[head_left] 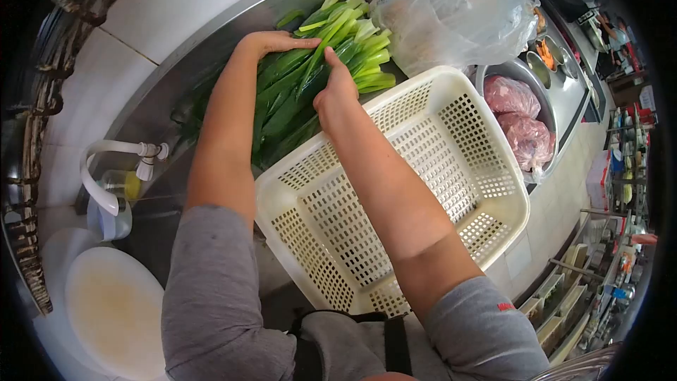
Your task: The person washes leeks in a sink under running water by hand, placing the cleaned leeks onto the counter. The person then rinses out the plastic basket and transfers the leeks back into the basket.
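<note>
A large heap of leafy greens [289, 92] with long dark leaves and pale green stems lies in the metal sink, beyond the basket. On its far left side, my left hand [282, 42] reaches over the stems with its fingers closed against them. My right hand [337, 92] grips the near right side, thumb up along the stems; its other fingers are hidden among the leaves. Below my right forearm sits a cream perforated plastic basket [451, 148], with nothing in it.
A clear plastic bag [465, 14] stands behind the basket. To the right, a metal bowl [553, 141] holds bagged raw meat [518, 116]. At left are a white faucet [106, 169] and a round white board [116, 310]. Shelving [564, 289] lines the far right.
</note>
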Action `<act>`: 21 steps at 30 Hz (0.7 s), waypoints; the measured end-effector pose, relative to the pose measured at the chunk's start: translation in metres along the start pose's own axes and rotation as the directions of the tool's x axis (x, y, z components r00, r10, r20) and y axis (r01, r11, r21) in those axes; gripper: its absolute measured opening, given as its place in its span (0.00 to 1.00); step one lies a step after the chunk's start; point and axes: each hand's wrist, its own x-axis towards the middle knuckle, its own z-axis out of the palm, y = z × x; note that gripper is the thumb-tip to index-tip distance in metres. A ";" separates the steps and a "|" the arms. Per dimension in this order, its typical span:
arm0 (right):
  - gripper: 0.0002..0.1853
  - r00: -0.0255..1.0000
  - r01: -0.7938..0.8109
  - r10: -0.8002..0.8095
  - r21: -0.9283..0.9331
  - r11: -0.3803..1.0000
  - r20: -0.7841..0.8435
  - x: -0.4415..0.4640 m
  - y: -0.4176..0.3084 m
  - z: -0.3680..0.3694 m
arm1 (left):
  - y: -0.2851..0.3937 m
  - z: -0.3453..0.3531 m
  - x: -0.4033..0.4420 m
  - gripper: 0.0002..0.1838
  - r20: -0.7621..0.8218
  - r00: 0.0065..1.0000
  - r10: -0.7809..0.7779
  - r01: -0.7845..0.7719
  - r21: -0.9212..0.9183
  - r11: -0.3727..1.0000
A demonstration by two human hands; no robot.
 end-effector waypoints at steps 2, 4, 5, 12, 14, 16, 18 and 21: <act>0.48 1.000 0.011 -0.011 0.004 1.000 0.019 0.001 0.003 -0.005 | 0.018 0.008 -0.024 0.53 -0.031 0.999 -0.015 0.018 0.095 0.995; 0.44 0.996 0.048 -0.047 -0.002 0.999 0.078 -0.007 0.001 -0.006 | 0.021 0.009 -0.031 0.55 -0.015 0.999 0.033 -0.032 0.082 0.996; 0.42 0.997 0.048 -0.048 -0.002 0.999 0.057 -0.007 0.002 -0.004 | 0.012 0.010 -0.026 0.55 0.020 0.996 0.085 -0.086 0.020 0.996; 0.40 0.977 -0.076 0.071 0.016 0.997 0.199 0.015 0.007 -0.001 | -0.010 0.019 -0.022 0.48 -0.221 0.973 0.071 -0.088 -0.065 0.994; 0.41 0.958 -0.140 0.135 0.002 0.990 0.252 0.024 0.009 -0.004 | -0.005 0.018 -0.036 0.45 -0.088 0.995 0.053 -0.069 -0.190 0.979; 0.41 0.936 -0.171 0.166 -0.013 0.985 0.311 0.011 0.005 -0.002 | -0.004 0.016 -0.044 0.43 -0.048 0.997 0.054 -0.066 -0.298 0.952; 0.41 0.905 -0.156 0.158 -0.037 0.987 0.394 -0.003 0.000 0.000 | -0.011 0.012 -0.049 0.41 -0.095 0.994 0.048 -0.081 -0.384 0.920; 0.37 0.864 -0.067 0.083 -0.051 0.996 0.497 -0.033 -0.002 0.001 | -0.015 0.003 -0.063 0.39 -0.081 0.992 0.101 -0.128 -0.523 0.842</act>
